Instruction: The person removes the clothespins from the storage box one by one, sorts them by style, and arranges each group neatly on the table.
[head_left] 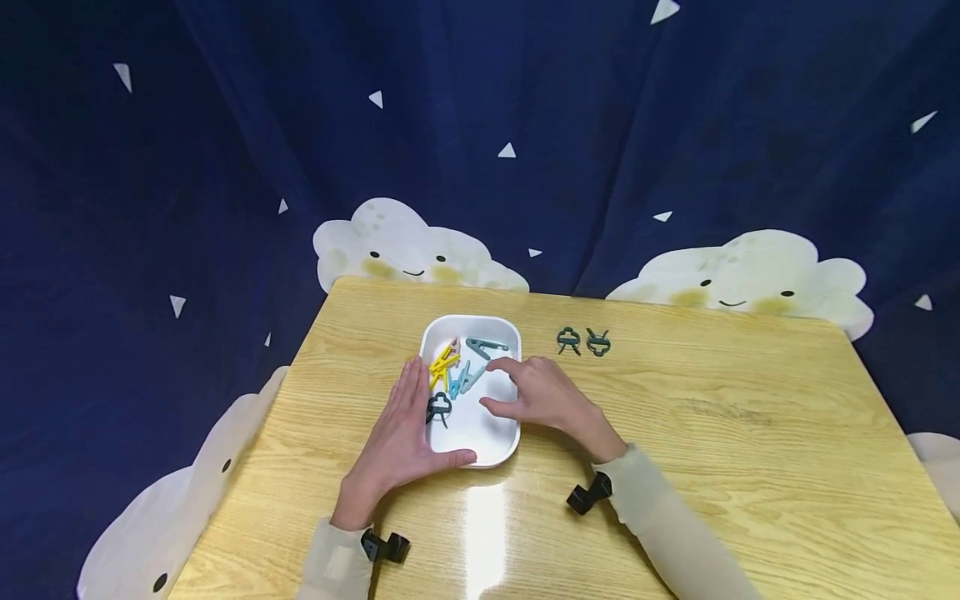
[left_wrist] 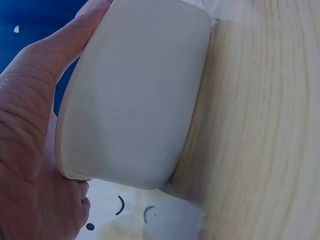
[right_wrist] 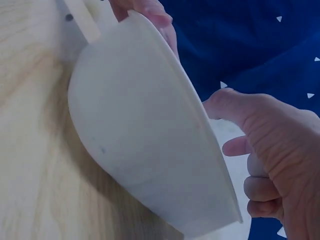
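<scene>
A white rectangular tub (head_left: 487, 446) holds several plastic clips toward its far and left sides. Yellow clips (head_left: 442, 367) overlap near the left wall. A grey-green clip (head_left: 489, 344) lies at the far end, a light blue clip (head_left: 457, 382) near the middle, and a dark green clip (head_left: 439, 408) close to my left fingers. My left hand (head_left: 405, 429) rests against the tub's left side, fingers straight, thumb stretched along the near rim. Over the right rim reaches my right hand (head_left: 536, 392), index finger and thumb apart with nothing between them; its index fingertip is beside a pale clip (head_left: 474, 378).
Two dark green clips (head_left: 568, 340) lie on the wooden table (head_left: 712, 425) right of the tub. Behind the table hangs a dark blue cloth (head_left: 465, 125) with white clouds and triangles. Each sleeve carries a small black wrist mount (head_left: 588, 493).
</scene>
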